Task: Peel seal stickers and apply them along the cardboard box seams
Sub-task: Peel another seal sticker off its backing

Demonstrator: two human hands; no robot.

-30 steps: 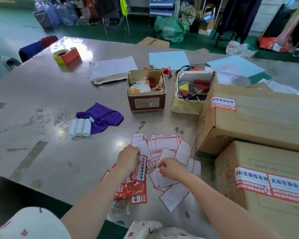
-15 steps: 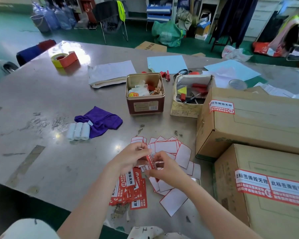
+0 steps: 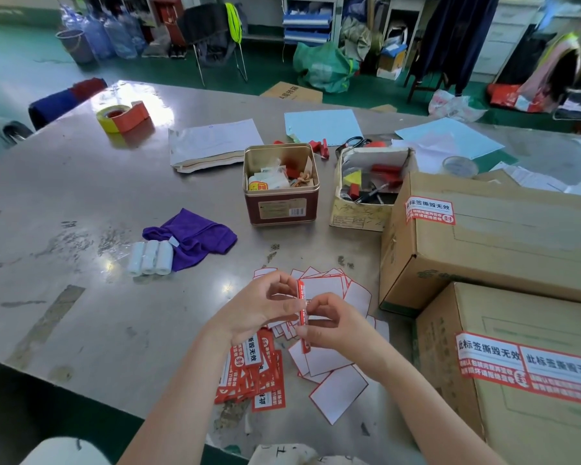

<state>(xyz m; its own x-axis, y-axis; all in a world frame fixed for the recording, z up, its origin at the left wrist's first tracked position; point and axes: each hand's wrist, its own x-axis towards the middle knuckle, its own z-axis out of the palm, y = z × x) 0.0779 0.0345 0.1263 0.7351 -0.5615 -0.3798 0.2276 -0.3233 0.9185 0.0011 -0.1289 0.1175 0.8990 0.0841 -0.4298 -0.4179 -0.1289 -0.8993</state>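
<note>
purple cloth [image 3: 195,238], open tin [image 3: 280,186], perhaps tape [image 3: 121,117]

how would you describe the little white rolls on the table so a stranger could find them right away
On the grey metal table, find the purple cloth left of the brown tin. The three white rolls lie side by side against its left edge, the only white cylinders there.

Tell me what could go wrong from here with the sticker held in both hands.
The sticker is pinched edge-on between the left hand and right hand, so it may curl and stick to itself while peeling. The peeled white backings lie right beside the unused red stickers; the piles could get mixed.
</note>
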